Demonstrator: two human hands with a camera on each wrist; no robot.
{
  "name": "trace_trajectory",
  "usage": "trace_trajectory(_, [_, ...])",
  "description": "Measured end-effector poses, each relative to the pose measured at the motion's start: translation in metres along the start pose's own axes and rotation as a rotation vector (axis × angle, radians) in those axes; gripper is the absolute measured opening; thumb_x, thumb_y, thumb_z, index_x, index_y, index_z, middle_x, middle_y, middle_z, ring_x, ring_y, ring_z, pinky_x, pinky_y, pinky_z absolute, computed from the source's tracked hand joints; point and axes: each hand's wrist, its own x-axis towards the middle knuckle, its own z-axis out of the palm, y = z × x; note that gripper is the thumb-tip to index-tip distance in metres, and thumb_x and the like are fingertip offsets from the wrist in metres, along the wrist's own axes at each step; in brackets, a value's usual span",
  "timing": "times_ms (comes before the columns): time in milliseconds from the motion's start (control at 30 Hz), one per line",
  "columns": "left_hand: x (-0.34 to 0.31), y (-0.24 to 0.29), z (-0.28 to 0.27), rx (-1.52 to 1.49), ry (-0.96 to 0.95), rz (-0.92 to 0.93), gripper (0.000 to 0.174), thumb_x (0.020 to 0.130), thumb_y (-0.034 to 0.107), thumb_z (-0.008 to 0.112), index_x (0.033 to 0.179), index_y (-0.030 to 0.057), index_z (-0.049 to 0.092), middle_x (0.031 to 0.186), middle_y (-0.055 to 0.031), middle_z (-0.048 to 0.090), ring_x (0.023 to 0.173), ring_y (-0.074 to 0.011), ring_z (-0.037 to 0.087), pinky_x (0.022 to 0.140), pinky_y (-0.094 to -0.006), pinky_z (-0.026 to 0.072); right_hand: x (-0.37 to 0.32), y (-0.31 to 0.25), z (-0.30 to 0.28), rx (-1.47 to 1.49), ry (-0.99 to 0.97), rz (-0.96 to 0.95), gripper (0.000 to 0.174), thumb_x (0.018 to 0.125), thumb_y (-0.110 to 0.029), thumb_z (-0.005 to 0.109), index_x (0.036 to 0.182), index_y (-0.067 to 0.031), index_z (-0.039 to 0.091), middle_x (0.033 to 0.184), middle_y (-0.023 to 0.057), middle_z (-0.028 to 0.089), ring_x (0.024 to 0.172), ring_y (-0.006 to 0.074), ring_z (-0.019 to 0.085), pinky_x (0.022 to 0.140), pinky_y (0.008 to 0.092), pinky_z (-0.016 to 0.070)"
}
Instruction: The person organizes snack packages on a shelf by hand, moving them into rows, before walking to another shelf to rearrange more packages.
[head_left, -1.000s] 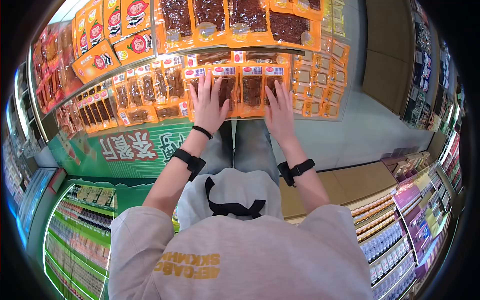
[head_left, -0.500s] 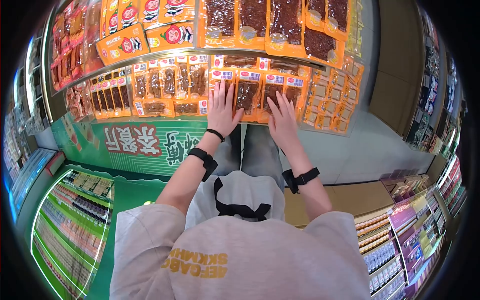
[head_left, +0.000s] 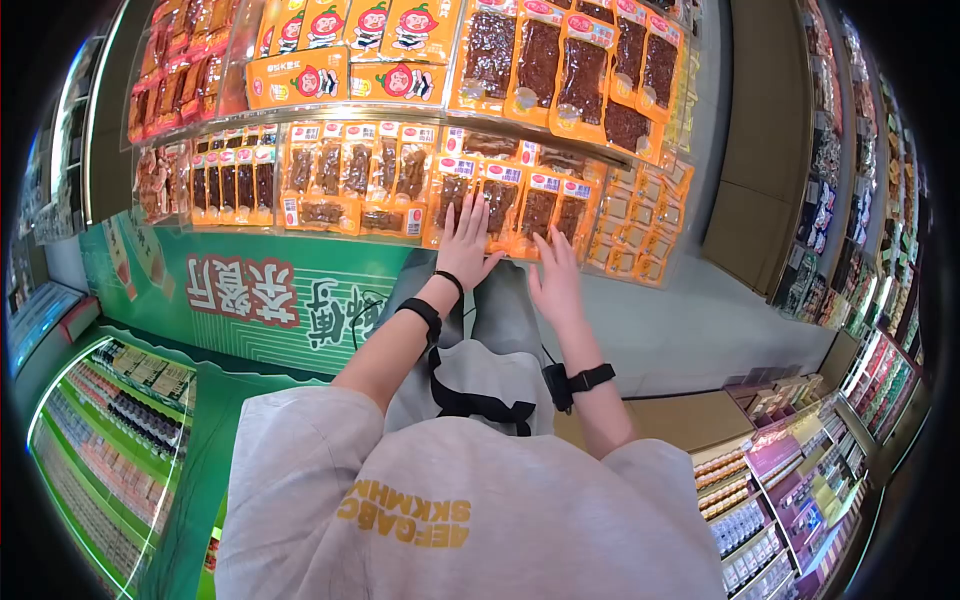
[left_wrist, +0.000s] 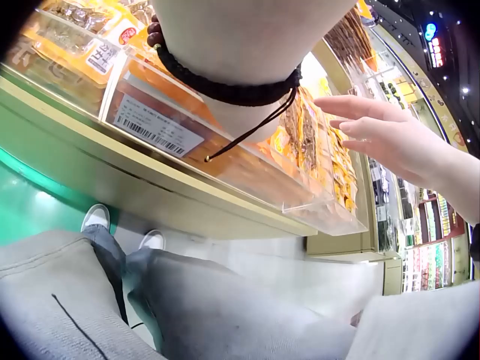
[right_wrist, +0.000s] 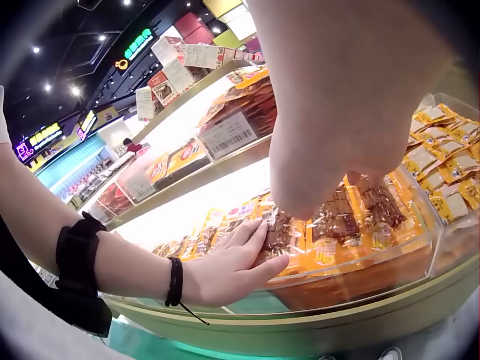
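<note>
Orange-edged clear packets of dark brown food (head_left: 500, 205) lie in a row in a clear-walled bin. My left hand (head_left: 466, 245) rests with straight fingers on the packets at the left of this row, as the right wrist view also shows, where the left hand (right_wrist: 229, 266) lies flat across them. At the lower right end of the row, my right hand (head_left: 557, 280) touches the bottom edge of the packets with its fingertips, fingers loosely bent. In the right wrist view the back of the right hand (right_wrist: 337, 142) hides most of its fingers.
Similar packets (head_left: 357, 165) fill the bins to the left, and smaller orange packets (head_left: 640, 225) the bin at the right. A higher shelf holds larger brown-filled packets (head_left: 583, 85). A clear front wall (left_wrist: 262, 176) with a label (left_wrist: 157, 124) edges the lower bins.
The head view has shifted, so the shelf appears turned. My right hand has drawn back from the rightmost packet to its lower edge. My left hand stays on the packets.
</note>
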Motion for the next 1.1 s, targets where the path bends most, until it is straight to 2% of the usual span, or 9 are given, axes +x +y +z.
trace_trajectory(200, [-0.014, -0.005, -0.019, -0.052, 0.064, -0.022, 0.084, 0.083, 0.043, 0.059, 0.141, -0.0048, 0.023, 0.151, -0.0176, 0.018, 0.141, -0.0314, 0.011, 0.114, -0.0500, 0.0081, -0.007, 0.010, 0.001, 0.034, -0.044, 0.010, 0.048, 0.079, -0.008, 0.060, 0.126, -0.0032, 0.049, 0.139, 0.0199, 0.036, 0.128, 0.0384, 0.034, 0.106, 0.0447, 0.0313])
trace_trajectory(300, [-0.040, -0.022, -0.029, 0.024, 0.073, -0.050, 0.080, 0.081, 0.035, 0.062, 0.141, -0.0023, 0.025, 0.150, -0.0183, 0.018, 0.141, -0.0325, 0.012, 0.113, -0.0502, 0.0108, -0.015, 0.039, 0.004, 0.099, -0.175, 0.013, 0.044, 0.082, -0.010, 0.058, 0.125, -0.0028, 0.051, 0.134, 0.0203, 0.044, 0.125, 0.0354, 0.041, 0.104, 0.0427, 0.0343])
trace_trajectory(400, [-0.074, -0.043, -0.047, 0.118, 0.052, -0.197, 0.078, 0.080, 0.032, 0.063, 0.140, -0.0013, 0.027, 0.149, -0.0193, 0.019, 0.141, -0.0340, 0.013, 0.112, -0.0505, 0.0140, -0.023, 0.075, 0.007, 0.201, -0.414, 0.178, 0.038, 0.081, -0.014, 0.059, 0.117, -0.0031, 0.057, 0.114, 0.0211, 0.060, 0.109, 0.0347, 0.056, 0.094, 0.0417, 0.0441])
trace_trajectory(500, [-0.107, -0.068, -0.059, 0.113, 0.061, -0.446, 0.073, 0.079, 0.030, 0.063, 0.139, 0.0011, 0.031, 0.147, -0.0204, 0.022, 0.140, -0.0351, 0.014, 0.112, -0.0507, 0.0166, -0.030, 0.100, 0.003, 0.112, -0.463, 0.256, 0.039, 0.080, -0.017, 0.059, 0.116, -0.0046, 0.059, 0.105, 0.0197, 0.065, 0.100, 0.0343, 0.061, 0.087, 0.0425, 0.0487])
trace_trajectory(633, [-0.139, -0.113, -0.054, -0.168, -0.220, -0.941, 0.065, 0.081, 0.036, 0.060, 0.136, 0.0059, 0.040, 0.144, -0.0206, 0.029, 0.136, -0.0351, 0.022, 0.110, -0.0468, 0.0250, -0.030, 0.115, 0.001, 0.002, -0.478, 0.264, 0.038, 0.079, -0.018, 0.061, 0.114, -0.0043, 0.060, 0.103, 0.0188, 0.065, 0.099, 0.0338, 0.062, 0.086, 0.0423, 0.0495])
trace_trajectory(767, [-0.156, -0.173, -0.044, -0.301, -0.481, -0.739, 0.064, 0.080, 0.047, 0.059, 0.129, 0.0059, 0.051, 0.127, -0.0212, 0.052, 0.122, -0.0351, 0.045, 0.103, -0.0422, 0.0373, -0.007, 0.052, -0.046, 0.145, -0.253, 0.246, 0.031, 0.081, -0.015, 0.058, 0.109, -0.0017, 0.061, 0.097, 0.0182, 0.066, 0.093, 0.0336, 0.063, 0.082, 0.0429, 0.0496])
trace_trajectory(900, [-0.143, -0.207, -0.061, -0.358, -0.432, -0.615, 0.059, 0.080, 0.047, 0.059, 0.127, 0.0098, 0.054, 0.121, -0.0188, 0.058, 0.112, -0.0356, 0.055, 0.098, -0.0405, 0.0427, 0.037, -0.025, -0.083, 0.274, 0.087, 0.189, 0.025, 0.083, -0.011, 0.056, 0.106, -0.0006, 0.061, 0.096, 0.0175, 0.065, 0.094, 0.0343, 0.061, 0.085, 0.0428, 0.0475])
trace_trajectory(1033, [-0.094, -0.176, -0.135, -0.146, -0.335, -0.359, 0.051, 0.084, 0.035, 0.058, 0.129, 0.0109, 0.050, 0.131, -0.0192, 0.048, 0.127, -0.0352, 0.039, 0.105, -0.0462, 0.0332, 0.084, -0.073, -0.106, 0.064, 0.365, 0.040, 0.031, 0.084, -0.012, 0.057, 0.113, -0.0034, 0.058, 0.119, 0.0192, 0.054, 0.113, 0.0341, 0.049, 0.095, 0.0417, 0.0416])
trace_trajectory(1100, [-0.068, -0.163, -0.147, -0.068, 0.006, -0.150, 0.050, 0.083, 0.026, 0.060, 0.129, 0.0099, 0.047, 0.134, -0.0204, 0.040, 0.131, -0.0369, 0.031, 0.107, -0.0493, 0.0280, 0.098, -0.087, -0.110, 0.016, 0.413, 0.031, 0.035, 0.085, -0.014, 0.057, 0.118, -0.0049, 0.056, 0.128, 0.0199, 0.048, 0.120, 0.0344, 0.044, 0.098, 0.0415, 0.0396])
